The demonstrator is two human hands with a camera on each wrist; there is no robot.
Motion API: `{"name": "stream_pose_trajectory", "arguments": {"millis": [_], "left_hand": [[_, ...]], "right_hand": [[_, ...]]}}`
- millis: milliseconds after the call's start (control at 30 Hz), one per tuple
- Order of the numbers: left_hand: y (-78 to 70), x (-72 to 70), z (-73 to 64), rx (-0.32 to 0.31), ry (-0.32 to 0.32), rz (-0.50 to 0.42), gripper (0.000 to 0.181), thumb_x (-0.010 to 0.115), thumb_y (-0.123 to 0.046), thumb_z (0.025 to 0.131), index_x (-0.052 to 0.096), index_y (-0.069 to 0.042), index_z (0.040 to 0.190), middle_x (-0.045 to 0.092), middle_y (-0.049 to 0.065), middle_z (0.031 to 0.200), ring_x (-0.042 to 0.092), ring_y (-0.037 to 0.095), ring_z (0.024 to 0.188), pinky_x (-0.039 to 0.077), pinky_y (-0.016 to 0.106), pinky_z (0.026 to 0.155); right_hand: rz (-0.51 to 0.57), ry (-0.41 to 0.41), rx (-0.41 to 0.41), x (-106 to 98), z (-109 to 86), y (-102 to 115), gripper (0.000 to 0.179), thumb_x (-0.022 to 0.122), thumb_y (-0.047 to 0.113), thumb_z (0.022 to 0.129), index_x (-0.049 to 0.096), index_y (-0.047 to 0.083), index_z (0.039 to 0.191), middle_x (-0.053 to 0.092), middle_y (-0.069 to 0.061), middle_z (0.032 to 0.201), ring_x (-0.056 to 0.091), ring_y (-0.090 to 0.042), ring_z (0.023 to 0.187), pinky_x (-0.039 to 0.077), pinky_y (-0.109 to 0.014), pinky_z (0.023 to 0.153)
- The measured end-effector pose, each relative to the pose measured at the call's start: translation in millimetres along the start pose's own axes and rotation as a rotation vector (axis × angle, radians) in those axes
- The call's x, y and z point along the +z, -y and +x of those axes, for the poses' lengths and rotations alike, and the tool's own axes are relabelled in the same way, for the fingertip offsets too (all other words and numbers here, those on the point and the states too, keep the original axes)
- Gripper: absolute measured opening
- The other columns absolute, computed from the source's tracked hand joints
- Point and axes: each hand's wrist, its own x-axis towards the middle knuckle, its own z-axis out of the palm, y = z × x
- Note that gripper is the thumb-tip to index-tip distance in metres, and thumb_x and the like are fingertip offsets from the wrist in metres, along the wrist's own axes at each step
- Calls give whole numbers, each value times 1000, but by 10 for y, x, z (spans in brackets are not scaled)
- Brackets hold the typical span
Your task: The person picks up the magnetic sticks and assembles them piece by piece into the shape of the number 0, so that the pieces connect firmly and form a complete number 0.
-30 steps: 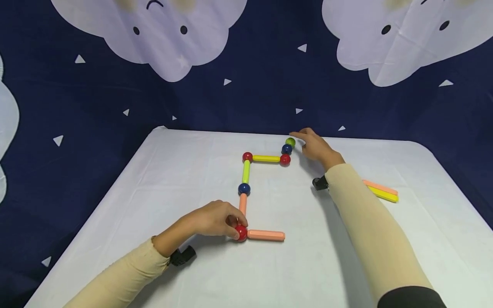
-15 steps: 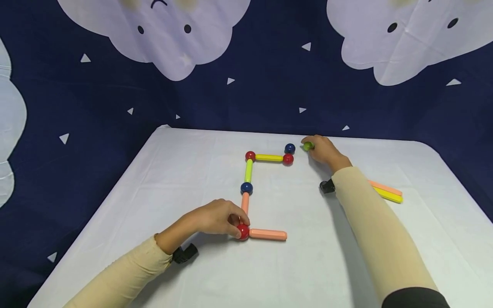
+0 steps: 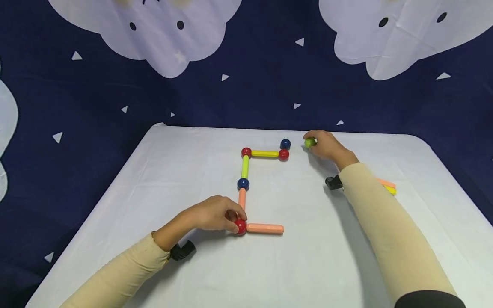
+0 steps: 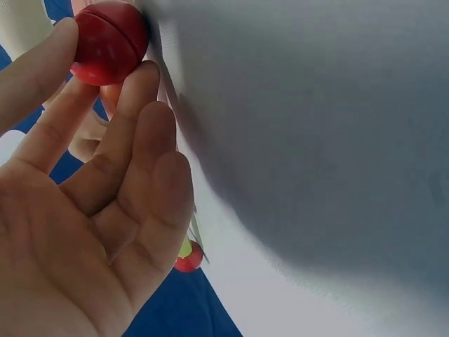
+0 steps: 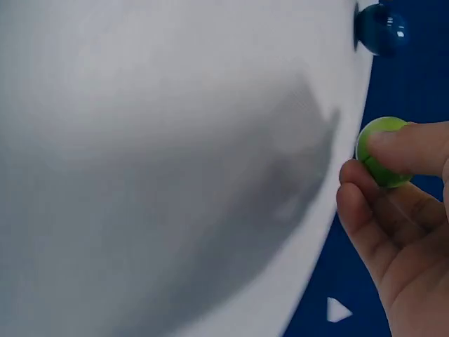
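My left hand (image 3: 215,214) pinches a red ball (image 4: 112,43) at the near end of a row of sticks and balls. From that ball a salmon stick (image 3: 265,229) points right, and another salmon stick (image 3: 242,199) runs away to a blue ball (image 3: 243,184). Beyond it a lime stick (image 3: 245,167) leads to a second red ball (image 3: 246,152). A yellow stick (image 3: 265,153) joins that to a third red ball (image 3: 283,155), with a blue ball (image 3: 285,144) against its far side. My right hand (image 3: 327,145) pinches a green ball (image 5: 384,153) between thumb and fingers, apart from the row.
A yellow stick (image 3: 391,190) and a salmon stick (image 3: 386,182) lie on the right, partly hidden behind the right sleeve. The white table (image 3: 308,256) ends at a dark blue cloth (image 3: 262,102) with clouds. Black wrist cameras (image 3: 333,182) sit beneath both wrists.
My right hand has taken the green ball off the blue ball at the row's far end and moved it to the right. My left hand keeps its grip on the near red ball.
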Motion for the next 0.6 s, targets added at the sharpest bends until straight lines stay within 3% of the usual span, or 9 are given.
{"name": "stream_pose_trajectory", "arguments": {"millis": [167,367,600], "left_hand": [[26,-9,-7,15,1,12,26,79,-13,83,74,-18,108,71,-4,88,60,11,81,48,26,69],[38,-20,-2,15,1,6,26,80,-13,82,74,-18,107,71,-5,86,59,11,79,48,25,67],[32,6,28,31,13,-5,26,79,-13,83,74,-18,108,71,-5,86,60,11,79,48,25,67]], "right_hand": [[-46,-12,-88,-148,-152,138,41,56,-4,89,58,-1,129,59,-24,124,51,-36,111,42,-54,104],[-89,6,-188,-224,-339,296,36,65,3,88,60,1,123,67,-21,115,61,-33,103,49,-50,94],[-111,48,-265,-193,-680,247,30,68,4,89,63,2,118,71,-15,108,66,-29,98,53,-47,90]]}}
